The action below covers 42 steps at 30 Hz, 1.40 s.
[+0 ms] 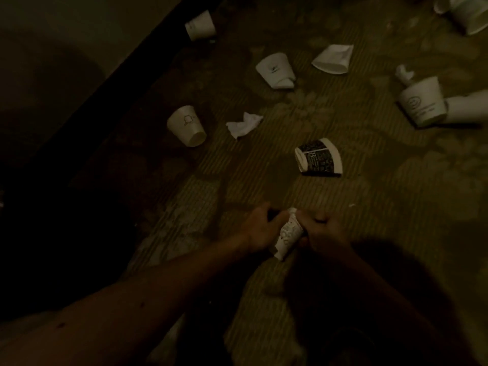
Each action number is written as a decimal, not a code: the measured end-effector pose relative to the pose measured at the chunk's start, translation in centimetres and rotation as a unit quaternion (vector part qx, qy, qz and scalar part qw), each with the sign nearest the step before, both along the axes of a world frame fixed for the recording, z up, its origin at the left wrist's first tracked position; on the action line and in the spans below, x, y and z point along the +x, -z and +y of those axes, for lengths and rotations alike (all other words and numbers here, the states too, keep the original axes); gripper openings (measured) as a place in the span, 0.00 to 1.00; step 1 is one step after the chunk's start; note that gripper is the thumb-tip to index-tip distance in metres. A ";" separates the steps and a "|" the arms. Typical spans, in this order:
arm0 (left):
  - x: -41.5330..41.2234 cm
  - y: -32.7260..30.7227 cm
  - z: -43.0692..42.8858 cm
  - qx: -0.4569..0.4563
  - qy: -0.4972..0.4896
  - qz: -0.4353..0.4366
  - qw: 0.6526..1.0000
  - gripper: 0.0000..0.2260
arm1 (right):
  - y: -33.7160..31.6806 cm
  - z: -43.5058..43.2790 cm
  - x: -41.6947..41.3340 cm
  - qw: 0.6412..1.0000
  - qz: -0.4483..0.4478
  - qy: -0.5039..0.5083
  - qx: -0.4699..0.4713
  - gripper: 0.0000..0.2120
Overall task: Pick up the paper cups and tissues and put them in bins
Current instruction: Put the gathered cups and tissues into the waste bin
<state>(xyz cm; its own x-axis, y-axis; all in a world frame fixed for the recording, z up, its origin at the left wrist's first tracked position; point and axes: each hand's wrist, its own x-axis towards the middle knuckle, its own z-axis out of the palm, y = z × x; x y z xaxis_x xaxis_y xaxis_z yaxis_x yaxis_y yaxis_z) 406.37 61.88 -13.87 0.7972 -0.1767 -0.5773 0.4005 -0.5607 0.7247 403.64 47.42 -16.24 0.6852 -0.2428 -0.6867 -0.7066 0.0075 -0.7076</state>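
While my left hand (260, 229) and right hand (327, 235) meet, both gripping one crushed cup (287, 235) low over the carpet (369, 207), the rest lies uncollected: white cup (187, 126), tissue (244, 125), dark-printed cup (319, 158), several more. No bin visible. Early stage, I'd say.

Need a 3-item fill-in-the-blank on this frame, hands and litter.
1. The left hand and right hand grip the crushed printed white paper cup ____ them.
2. The crumpled white tissue lies ____ of the white paper cup with a small drawing.
3. The flattened paper cup nearest the hands has a ____ printed band.
Missing: between; right; black.
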 end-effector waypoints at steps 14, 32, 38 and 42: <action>5.4 -1.4 -6.8 0.005 -0.032 -0.126 0.992 0.08 | -1.6 -3.8 4.2 0.982 -0.071 0.143 0.098 0.14; 10.0 1.8 -7.7 -0.011 -0.062 -0.156 0.986 0.23 | -3.3 -7.5 5.2 0.950 -0.167 0.082 0.251 0.20; 9.5 -0.2 -5.6 -0.118 -0.193 -0.100 0.969 0.17 | -3.1 -4.9 6.8 0.919 -0.137 0.163 0.332 0.23; 9.6 -1.8 -2.4 -0.137 -0.211 -0.086 0.964 0.12 | -3.6 -2.3 7.8 0.912 -0.157 0.108 0.362 0.14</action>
<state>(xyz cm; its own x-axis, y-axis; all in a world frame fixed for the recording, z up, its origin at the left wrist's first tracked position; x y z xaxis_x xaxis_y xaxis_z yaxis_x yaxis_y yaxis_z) 415.97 59.51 -12.02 0.9114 0.0573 -0.4076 0.4114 -0.1533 0.8985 411.44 45.09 -12.61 0.8661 0.0442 -0.4979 -0.3959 0.6687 -0.6294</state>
